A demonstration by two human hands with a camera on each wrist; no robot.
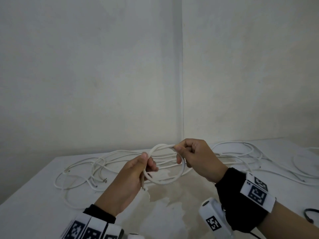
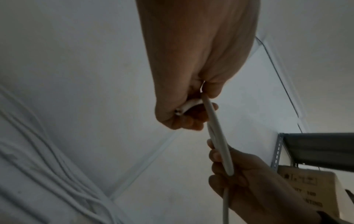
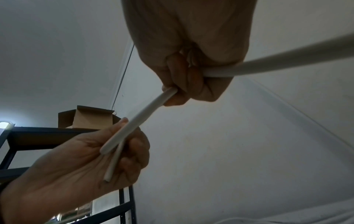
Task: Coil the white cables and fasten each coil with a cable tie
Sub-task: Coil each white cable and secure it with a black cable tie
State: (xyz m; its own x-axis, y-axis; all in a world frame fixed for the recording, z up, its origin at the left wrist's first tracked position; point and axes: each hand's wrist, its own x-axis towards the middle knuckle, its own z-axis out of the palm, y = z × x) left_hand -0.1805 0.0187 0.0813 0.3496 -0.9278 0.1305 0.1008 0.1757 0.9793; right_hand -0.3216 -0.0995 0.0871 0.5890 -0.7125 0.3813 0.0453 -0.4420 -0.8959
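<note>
- A white cable [image 1: 165, 181] is bent into a small loop, held in the air above the counter [image 1: 181, 213], in front of the wall corner [image 1: 182, 100].
- The left hand [image 1: 131, 180] grips the left side of the loop: its thumb and curled fingers are closed round the cable, and the cut cable end [image 1: 143, 186] sticks out below the palm.
- The left wrist view shows that end [image 2: 179, 111] poking from the closed left hand [image 2: 191, 72], with the cable [image 2: 220, 136] running down to the other hand.
- The right hand [image 1: 198, 157] pinches the top right of the loop between thumb and forefinger, its other fingers curled in; the loop passes behind them.
- In the right wrist view the right hand [image 3: 191, 60] is closed on the cable [image 3: 287, 56], which runs off towards the right edge.
- Behind the loop, loose cables [image 1: 96, 166] lie tangled on the counter, spreading left and right along the wall.
- A pale stain [image 1: 172, 195] marks the counter beneath the loop.
- A dark cord [image 1: 312, 214] lies on the counter, well to the right of the loop.
- A dark metal shelf [image 3: 47, 133] with a cardboard box [image 3: 86, 119] on top shows in the right wrist view.
</note>
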